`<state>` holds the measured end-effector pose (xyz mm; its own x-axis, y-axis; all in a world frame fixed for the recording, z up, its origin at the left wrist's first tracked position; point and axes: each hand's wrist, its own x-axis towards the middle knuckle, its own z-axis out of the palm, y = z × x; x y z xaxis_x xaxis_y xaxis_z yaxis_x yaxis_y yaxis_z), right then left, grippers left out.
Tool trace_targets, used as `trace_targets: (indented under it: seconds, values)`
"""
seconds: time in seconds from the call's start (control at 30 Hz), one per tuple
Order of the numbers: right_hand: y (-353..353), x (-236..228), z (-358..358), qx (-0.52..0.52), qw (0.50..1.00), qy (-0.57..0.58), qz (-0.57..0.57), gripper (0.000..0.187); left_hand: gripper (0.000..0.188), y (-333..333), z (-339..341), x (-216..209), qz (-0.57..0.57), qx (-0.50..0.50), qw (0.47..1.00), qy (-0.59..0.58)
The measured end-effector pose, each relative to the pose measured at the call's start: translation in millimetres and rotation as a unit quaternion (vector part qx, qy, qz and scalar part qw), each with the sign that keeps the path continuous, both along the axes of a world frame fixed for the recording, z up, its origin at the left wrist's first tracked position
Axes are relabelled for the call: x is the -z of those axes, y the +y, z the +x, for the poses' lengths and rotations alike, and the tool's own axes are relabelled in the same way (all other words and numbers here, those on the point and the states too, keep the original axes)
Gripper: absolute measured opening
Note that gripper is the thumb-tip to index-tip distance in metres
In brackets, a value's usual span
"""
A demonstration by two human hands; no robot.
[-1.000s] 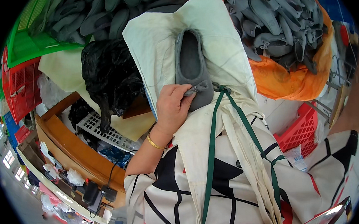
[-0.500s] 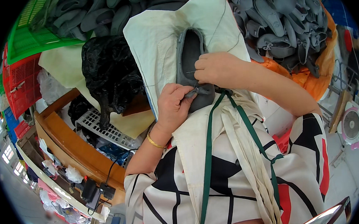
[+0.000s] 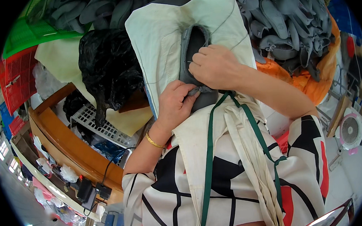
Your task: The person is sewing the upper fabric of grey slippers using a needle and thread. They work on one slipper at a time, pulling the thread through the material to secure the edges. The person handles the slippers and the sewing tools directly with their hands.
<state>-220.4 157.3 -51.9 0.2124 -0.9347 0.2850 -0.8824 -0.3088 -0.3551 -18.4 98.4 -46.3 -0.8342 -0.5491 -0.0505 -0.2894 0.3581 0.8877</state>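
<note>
A grey slip-on shoe (image 3: 192,46) lies on the pale cloth in front of me, its toe toward my body. My left hand (image 3: 175,104) pinches a small grey bow (image 3: 203,89) at the shoe's toe, thumb and forefinger closed on it. Just above the bow, my right hand (image 3: 215,68) is closed over the shoe's opening, knuckles up. A thin sewing needle, plain a moment ago, is now mostly hidden by its fingers. A dark thread (image 3: 227,18) runs loosely over the cloth (image 3: 153,27).
Several grey shoes (image 3: 272,18) are heaped in an orange sack (image 3: 329,70) at the far right, more at the far left by a green crate (image 3: 27,37). A black plastic bag (image 3: 107,63), a white basket (image 3: 101,125) and a wooden bench (image 3: 73,142) stand left.
My right hand has moved a little up and turned, knuckles now over the shoe's opening, covering most of the needle. My left hand keeps its pinch on the bow.
</note>
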Motion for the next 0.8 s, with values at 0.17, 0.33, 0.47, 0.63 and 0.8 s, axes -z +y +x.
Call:
trace_targets:
  seconds: [0.17,0.33,0.47,0.63,0.8]
  values:
    - [-9,21,9,0.175,0.979,-0.105,-0.015,0.02,0.012,1,-4,1,0.007,-0.005,1.0,-0.002]
    - [-1,23,8,0.209,0.956,-0.204,-0.008,0.02,0.03,9,3,-10,0.053,-0.088,0.992,-0.072]
    - [6,13,3,0.209,0.943,-0.256,-0.029,0.014,0.053,12,16,-21,0.088,-0.114,0.964,-0.225]
    - [5,5,16,0.186,0.944,-0.267,-0.056,0.013,0.048,15,28,1,0.207,-0.118,0.94,-0.243]
    - [8,-36,-14,0.186,0.968,-0.115,-0.126,0.021,0.03,-29,29,-34,0.159,-0.228,0.951,-0.137]
